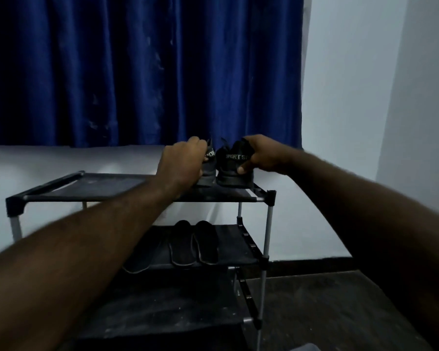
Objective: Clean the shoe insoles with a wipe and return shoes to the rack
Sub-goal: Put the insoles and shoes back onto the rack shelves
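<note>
Both bare forearms are stretched forward from the camera toward the black fabric-shelved shoe rack with grey metal posts [271, 196]. On its top shelf, at the right end, two black sports shoes with white lettering on the heel are stood side by side, heels toward the camera, long axes running away toward the dark blue pleated curtain [137, 67]. The left shoe [210, 171] is gripped at its heel collar by the left hand [181, 162], fingers curled closed over it. The right shoe [235, 171] is clasped by the right hand [260, 154], thumb pressed on the heel and fingers wrapped over the top. Each hand is matched to its nearer shoe. Two dark flat insoles [194, 243] are laid lengthwise on the middle shelf, directly below; no wipe is seen. Whether the shoes are being set down or lifted cannot be told.
</note>
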Motion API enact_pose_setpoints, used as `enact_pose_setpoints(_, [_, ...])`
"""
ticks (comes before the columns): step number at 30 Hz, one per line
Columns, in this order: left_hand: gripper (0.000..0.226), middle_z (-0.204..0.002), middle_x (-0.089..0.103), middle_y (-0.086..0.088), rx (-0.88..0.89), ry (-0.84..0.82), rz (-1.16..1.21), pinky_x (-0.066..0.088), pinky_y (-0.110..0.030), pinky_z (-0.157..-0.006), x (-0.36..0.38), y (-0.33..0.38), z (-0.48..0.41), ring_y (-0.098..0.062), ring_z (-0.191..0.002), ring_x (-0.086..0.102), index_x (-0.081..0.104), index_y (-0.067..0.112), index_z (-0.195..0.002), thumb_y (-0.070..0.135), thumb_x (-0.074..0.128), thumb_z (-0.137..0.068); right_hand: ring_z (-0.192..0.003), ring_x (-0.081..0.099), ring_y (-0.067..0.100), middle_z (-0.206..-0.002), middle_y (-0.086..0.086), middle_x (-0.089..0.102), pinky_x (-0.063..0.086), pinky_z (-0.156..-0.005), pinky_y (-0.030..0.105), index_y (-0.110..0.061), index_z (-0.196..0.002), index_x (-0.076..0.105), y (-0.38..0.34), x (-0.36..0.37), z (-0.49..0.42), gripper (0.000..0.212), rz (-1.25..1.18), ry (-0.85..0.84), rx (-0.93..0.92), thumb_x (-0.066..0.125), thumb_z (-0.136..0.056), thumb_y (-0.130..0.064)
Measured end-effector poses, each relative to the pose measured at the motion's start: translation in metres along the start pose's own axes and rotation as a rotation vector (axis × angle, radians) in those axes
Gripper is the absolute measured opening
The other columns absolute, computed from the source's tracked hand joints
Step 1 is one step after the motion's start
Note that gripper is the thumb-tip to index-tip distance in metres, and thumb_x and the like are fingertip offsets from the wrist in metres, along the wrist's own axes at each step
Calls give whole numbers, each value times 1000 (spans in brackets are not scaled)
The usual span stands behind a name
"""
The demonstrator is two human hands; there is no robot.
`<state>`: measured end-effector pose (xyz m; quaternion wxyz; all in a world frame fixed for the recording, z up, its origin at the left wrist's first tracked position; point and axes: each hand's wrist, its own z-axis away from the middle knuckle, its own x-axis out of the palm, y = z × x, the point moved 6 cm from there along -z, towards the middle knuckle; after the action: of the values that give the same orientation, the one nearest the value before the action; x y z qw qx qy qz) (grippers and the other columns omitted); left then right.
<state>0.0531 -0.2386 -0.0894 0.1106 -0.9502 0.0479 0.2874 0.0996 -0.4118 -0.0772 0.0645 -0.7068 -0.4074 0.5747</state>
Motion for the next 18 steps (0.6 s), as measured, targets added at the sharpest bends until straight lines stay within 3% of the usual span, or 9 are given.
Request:
enact_pose_setpoints(4, [16,-98,60,-6,37,-10,37,36,-35,-61,27,5,13,-27,-85,59,55,14,-100,17,64,-88,-86,63,15,-85,-2,65,48,-81,32,-19,-85,60,33,12,-4,33,-59,-33,13,75,-75,8])
enact_pose_setpoints(8, [23,-105,58,-6,-89,29,225,38,-33,-69,31,-11,16,-25,-91,58,57,15,-106,31,63,-91,-93,63,18,-92,2,65,47,-83,30,-16,-91,61,41,14,-4,26,-111,-45,31,74,-79,4])
enact_pose_setpoints(11, [62,-132,44,-7,-271,-42,539,44,-37,-91,33,-34,14,-27,-113,53,46,17,-131,40,75,-81,-101,61,16,-103,-2,64,46,-86,29,-22,-105,62,38,13,-3,33,-125,-20,39,79,-79,-11])
enact_pose_setpoints(14, [111,-147,40,-14,-503,-342,807,41,-41,-105,56,-52,24,-30,-128,47,17,18,-151,54,81,-68,-100,61,17,-111,-1,61,52,-85,34,-25,-125,53,44,23,2,63,-124,-59,91,85,-72,-18])
enact_pose_setpoints(16, [110,-132,55,-7,-475,-489,877,49,-40,-97,67,-51,31,-24,-117,57,23,20,-148,56,83,-63,-100,65,22,-113,3,63,58,-76,35,-23,-129,49,50,26,5,74,-149,-45,96,88,-66,-16])
enact_pose_setpoints(18, [83,-117,63,7,-366,-484,914,52,-30,-92,70,-46,31,-14,-109,62,44,25,-132,49,85,-65,-96,66,22,-109,4,64,57,-64,27,-23,-124,48,54,25,8,72,-199,-2,84,89,-65,-14])
